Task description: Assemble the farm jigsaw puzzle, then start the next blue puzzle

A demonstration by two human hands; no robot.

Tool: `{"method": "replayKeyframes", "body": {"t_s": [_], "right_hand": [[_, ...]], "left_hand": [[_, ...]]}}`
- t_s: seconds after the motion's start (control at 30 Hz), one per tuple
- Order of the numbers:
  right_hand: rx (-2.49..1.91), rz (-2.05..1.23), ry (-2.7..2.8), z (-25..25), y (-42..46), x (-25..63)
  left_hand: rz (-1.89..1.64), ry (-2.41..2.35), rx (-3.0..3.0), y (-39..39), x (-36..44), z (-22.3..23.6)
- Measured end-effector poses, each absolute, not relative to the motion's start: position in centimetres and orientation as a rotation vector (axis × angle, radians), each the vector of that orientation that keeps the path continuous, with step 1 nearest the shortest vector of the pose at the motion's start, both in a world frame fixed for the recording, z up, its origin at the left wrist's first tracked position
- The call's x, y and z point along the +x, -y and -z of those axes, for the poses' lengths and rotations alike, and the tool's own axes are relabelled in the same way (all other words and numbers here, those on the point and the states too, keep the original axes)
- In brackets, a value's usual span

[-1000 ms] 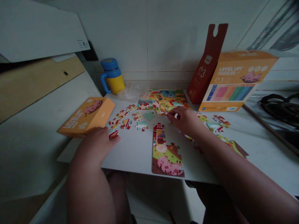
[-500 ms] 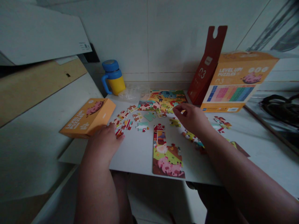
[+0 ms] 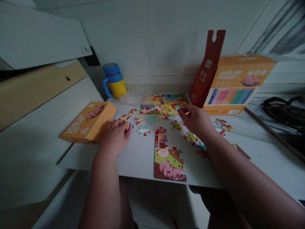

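Orange carton (image 3: 228, 82): "LEVEL UP! PUZZLES"; left hand (image 3: 116, 134) at puzzle piece (image 3: 130, 126).

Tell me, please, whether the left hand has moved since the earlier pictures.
Yes. Judged against the small orange box, the left hand has shifted rightward and slightly forward, toward the red-striped puzzle piece.

Blue-and-yellow mug (image 3: 116, 84), orange boxes (image 3: 88, 122), pink-spotted pig puzzle (image 3: 169, 165)
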State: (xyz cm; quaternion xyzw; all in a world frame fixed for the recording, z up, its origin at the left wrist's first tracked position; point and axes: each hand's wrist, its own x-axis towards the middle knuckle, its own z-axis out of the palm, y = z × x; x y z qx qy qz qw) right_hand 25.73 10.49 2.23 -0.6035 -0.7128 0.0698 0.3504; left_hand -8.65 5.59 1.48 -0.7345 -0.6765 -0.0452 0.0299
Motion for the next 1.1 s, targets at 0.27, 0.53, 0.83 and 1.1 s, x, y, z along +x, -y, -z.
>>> {"method": "replayKeyframes", "body": {"t_s": [0.27,0.53,0.83,1.1], "right_hand": [[-1.532,-0.184,1.888,-2.2,-10.5,25.7],[-1.510,-0.179,1.913,-2.2,-10.4,25.6],[-1.535,-0.185,1.894,-2.4,-10.3,25.6],[-1.544,-0.191,1.845,-2.8,-10.3,25.9]], "left_hand": [[0.186,2.139,-2.240,-6.1,-9.8,-1.0],[0.243,2.150,-2.232,-6.4,-10.3,-0.7],[0.384,2.220,-2.267,-6.6,-10.0,-0.8],[0.298,2.177,-2.348,-6.0,-10.8,-1.1]]}}
